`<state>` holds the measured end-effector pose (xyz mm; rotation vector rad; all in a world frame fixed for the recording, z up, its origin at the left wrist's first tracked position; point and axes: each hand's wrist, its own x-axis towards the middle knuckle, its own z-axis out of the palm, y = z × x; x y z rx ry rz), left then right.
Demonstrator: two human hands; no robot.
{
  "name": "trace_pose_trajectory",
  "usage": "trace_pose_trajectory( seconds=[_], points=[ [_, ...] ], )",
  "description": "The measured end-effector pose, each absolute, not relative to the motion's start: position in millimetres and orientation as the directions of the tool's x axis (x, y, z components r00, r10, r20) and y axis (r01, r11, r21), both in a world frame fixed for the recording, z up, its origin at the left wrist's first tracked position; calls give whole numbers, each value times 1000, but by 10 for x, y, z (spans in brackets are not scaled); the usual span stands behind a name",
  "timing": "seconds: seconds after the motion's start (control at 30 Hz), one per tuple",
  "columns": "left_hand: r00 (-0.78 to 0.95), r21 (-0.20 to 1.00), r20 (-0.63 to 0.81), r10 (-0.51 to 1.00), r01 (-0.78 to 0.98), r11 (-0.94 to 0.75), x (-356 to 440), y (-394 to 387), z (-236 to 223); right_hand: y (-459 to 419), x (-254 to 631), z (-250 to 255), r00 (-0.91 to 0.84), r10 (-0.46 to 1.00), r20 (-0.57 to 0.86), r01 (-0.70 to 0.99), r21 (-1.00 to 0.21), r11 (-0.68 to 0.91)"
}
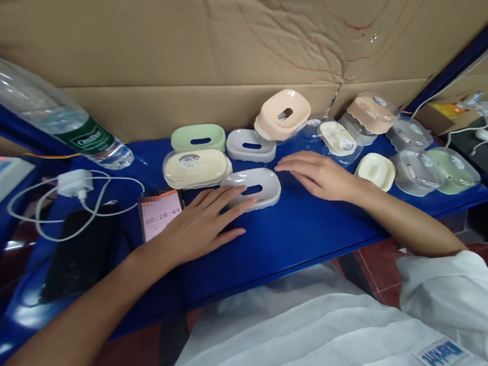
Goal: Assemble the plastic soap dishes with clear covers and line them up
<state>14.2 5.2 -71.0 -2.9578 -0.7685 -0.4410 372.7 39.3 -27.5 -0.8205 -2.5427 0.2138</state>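
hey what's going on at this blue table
A person has both bare hands by a pale grey dish on the blue table. The left hand reaches over the dish's left side, fingers spread; the right hand is near its other end, and neither grips it. Behind stand a green dish and a stacked peach dish.

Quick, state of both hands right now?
Left hand: open, over the front grey dish, contact unclear.
Right hand: open, nothing visibly held, beside that dish.
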Motion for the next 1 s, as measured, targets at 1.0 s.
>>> trace_pose_trajectory(
  seconds=[1.0],
  points=[
    [108, 513, 421, 901, 791, -334, -245, 538, -518, 265, 3653, -632, -746, 607, 275, 534, -298, 791]
  ],
)
